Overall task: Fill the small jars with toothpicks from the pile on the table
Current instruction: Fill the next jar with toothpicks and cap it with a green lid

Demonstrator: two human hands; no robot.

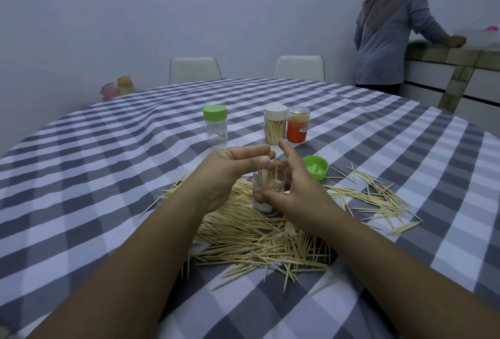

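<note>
A small clear jar stands upright amid the toothpick pile, with several toothpicks sticking out of its mouth. My right hand holds the jar, thumb on its front and fingers curled behind it, index finger raised. My left hand hovers just over the jar's mouth and pinches a few toothpicks between thumb and fingertips; they hang down into the jar. The jar's green lid lies upside down to the right.
Farther back stand a nearly empty green-lidded jar, a full white-lidded jar and an orange-labelled tub. More toothpicks lie scattered on the checked tablecloth at right. Two chairs and a standing person are beyond the table.
</note>
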